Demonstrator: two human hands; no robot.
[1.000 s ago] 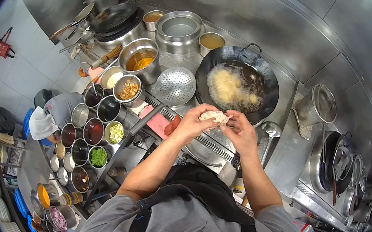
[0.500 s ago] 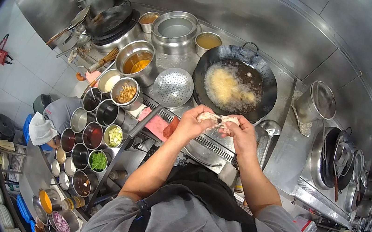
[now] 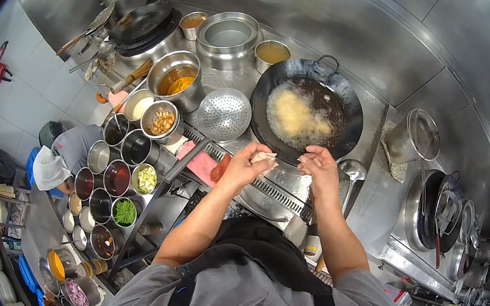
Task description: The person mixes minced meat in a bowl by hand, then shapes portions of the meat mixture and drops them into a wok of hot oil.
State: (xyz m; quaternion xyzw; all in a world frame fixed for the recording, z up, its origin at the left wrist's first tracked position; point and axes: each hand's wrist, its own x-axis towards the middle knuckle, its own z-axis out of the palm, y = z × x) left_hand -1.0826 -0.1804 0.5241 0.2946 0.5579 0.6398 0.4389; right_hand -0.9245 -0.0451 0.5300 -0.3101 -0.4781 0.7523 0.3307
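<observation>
My left hand (image 3: 245, 166) is closed around a whitish, flour-coated piece of food (image 3: 264, 163), just in front of the wok's near rim. Thumb and fingers bent together, my right hand (image 3: 320, 170) sits a short gap to the right; a pale bit shows at its fingertips, too small to name. Beyond both hands stands the black wok (image 3: 351, 120), holding dark bubbling oil. A pale golden, foaming mass of frying food (image 3: 295, 115) floats in that oil.
Left of the wok lies a round perforated strainer (image 3: 224, 115), near a pot of orange oil (image 3: 174, 75). A ladle (image 3: 352, 169) rests right of the wok. Several ingredient pots, including chopped greens (image 3: 124, 213), stand at left. A co-worker in a white cap (image 3: 51, 169) is beyond them.
My hands have moved apart; before, the whitish floured food stretched between them. Now the larger piece is in my left hand. The view has shifted slightly.
</observation>
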